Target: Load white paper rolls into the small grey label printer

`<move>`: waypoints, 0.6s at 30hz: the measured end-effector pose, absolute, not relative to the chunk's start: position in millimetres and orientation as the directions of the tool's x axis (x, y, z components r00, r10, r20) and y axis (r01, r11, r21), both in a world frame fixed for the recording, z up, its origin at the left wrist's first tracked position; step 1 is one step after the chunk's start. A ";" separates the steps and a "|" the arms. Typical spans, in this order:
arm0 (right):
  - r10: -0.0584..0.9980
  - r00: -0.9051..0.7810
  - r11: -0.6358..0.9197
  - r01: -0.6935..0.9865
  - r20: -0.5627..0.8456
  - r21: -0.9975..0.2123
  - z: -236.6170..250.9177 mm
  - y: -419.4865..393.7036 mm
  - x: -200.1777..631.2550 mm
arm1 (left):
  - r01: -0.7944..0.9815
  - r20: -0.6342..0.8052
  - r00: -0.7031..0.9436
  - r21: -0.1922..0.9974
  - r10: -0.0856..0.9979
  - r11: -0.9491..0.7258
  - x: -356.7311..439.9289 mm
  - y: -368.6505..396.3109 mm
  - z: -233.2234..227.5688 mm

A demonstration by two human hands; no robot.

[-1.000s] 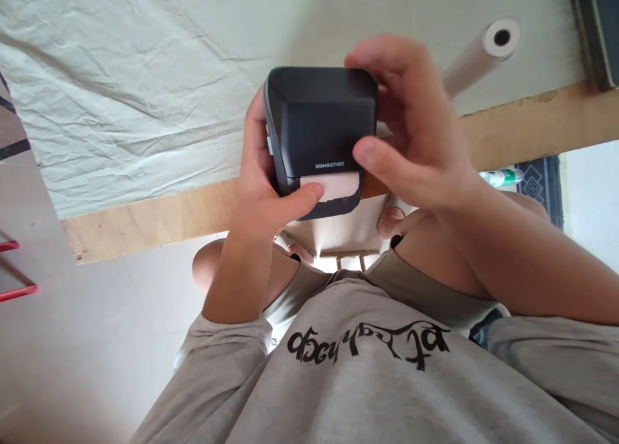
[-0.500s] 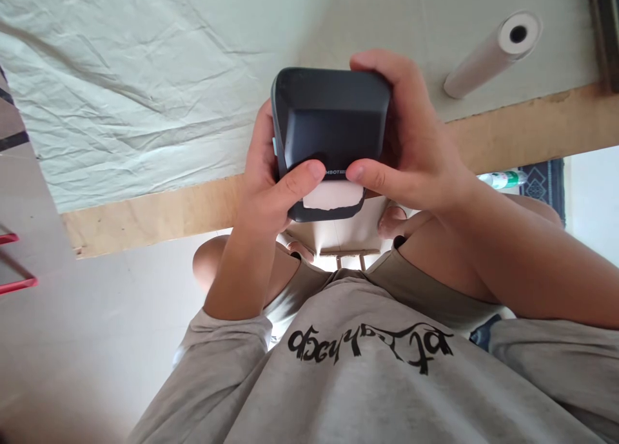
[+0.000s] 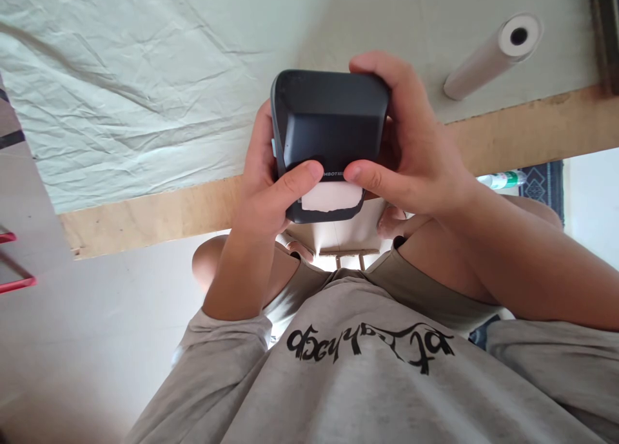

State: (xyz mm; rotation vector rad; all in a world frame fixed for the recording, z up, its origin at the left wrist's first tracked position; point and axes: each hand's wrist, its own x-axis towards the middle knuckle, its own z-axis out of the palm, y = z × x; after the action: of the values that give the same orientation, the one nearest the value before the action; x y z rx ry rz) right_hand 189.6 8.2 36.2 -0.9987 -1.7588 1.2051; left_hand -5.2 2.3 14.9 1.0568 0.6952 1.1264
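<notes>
A black label printer (image 3: 333, 131) with rounded corners is held up in front of me at the middle of the view. Light lettering, partly covered by my thumbs, runs along its lower lid edge. A strip of white paper (image 3: 331, 196) shows below that edge. My left hand (image 3: 268, 180) wraps around the left side, thumb lying on the lid near the lettering. On the other side, my right hand (image 3: 411, 135) grips the edge, index finger over the top corner and thumb on the lid. The fingers behind the printer are mostly hidden.
A white paper roll (image 3: 493, 57) stands on the cloth-covered table (image 3: 145, 83) at right. Bare wood (image 3: 145, 222) forms the near table edge. Below lie a plastic bottle (image 3: 503, 180) and a patterned dark mat (image 3: 544, 186). A red frame (image 3: 19, 283) is at far left.
The printer and both hands sit very slightly lower in the view. The grip looks the same, with the thumbs still on the lid.
</notes>
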 end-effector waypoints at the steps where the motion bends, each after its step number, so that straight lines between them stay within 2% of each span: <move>1: 0.907 -0.393 0.238 0.182 0.152 -0.954 35.2 7.8 190.0 | -0.371 0.060 0.315 0.927 0.947 0.064 -5.2 2.2 15.2; 7: 0.908 -0.388 0.215 0.113 0.156 -0.970 21.3 8.3 195.2 | -0.310 0.072 0.281 0.950 0.957 0.020 -6.4 3.1 9.1; 12: 0.913 -0.378 0.217 0.129 0.154 -0.968 21.8 8.6 195.7 | -0.374 0.136 0.318 0.927 0.938 -0.008 -6.7 4.3 12.0; 16: 0.918 -0.371 0.217 0.173 0.141 -0.961 26.2 8.7 195.0 | -0.417 -0.028 0.314 0.894 0.949 0.164 -2.9 2.9 28.0; 18: 0.918 -0.373 0.217 0.197 0.131 -0.956 26.9 8.6 194.9 | -0.464 -0.026 0.272 0.872 0.962 0.155 -0.8 2.6 33.8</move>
State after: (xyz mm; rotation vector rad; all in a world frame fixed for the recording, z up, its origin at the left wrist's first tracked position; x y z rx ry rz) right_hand 194.9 8.6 26.9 -1.0463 -1.7366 1.2063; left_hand -0.8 2.6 33.8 0.8858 0.7020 1.1509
